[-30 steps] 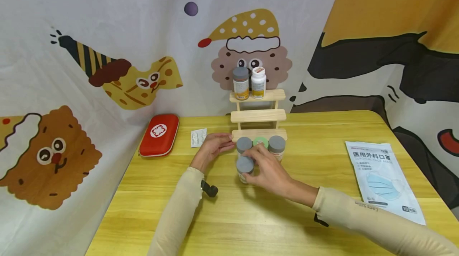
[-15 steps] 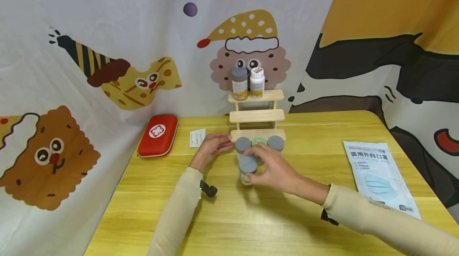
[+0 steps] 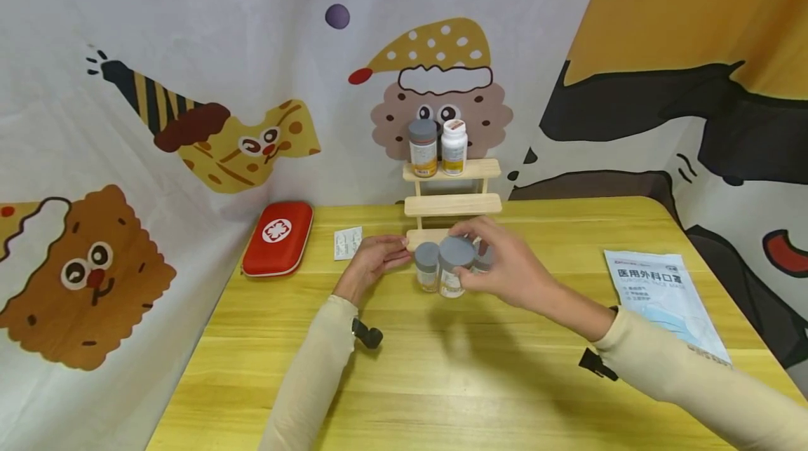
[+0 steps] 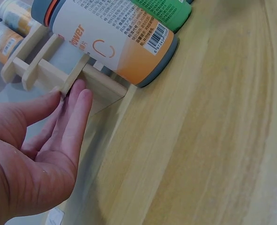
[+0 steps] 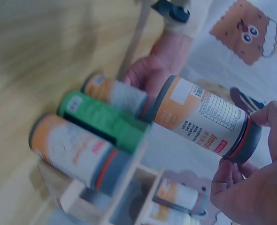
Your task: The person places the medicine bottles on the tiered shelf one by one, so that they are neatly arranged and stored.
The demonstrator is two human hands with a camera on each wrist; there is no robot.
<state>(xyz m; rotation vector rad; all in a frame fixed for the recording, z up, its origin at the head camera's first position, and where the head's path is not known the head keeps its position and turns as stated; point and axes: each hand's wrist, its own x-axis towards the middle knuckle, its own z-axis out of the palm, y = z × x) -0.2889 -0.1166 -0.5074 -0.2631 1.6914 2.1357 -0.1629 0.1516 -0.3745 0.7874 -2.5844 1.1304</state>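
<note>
My right hand pinches a supplement bottle by its grey lid and holds it raised off the table. In the right wrist view this bottle's orange and white label faces the camera. Below it, in front of the rack, stand two more grey-lidded bottles, one on the left and one on the right. Between them is a green bottle, hidden in the head view. With thumb and fingertips, my left hand grips the left end of the lowest board of a wooden step rack.
On the rack's top board are a grey-lidded bottle and a white bottle. A red first-aid case and a small white packet lie left. A face mask pack lies right. A printed curtain hangs behind the table.
My right hand has lifted the grey-lidded bottle and moved it forward and right, over the green one. The left hand has stayed on the rack.
</note>
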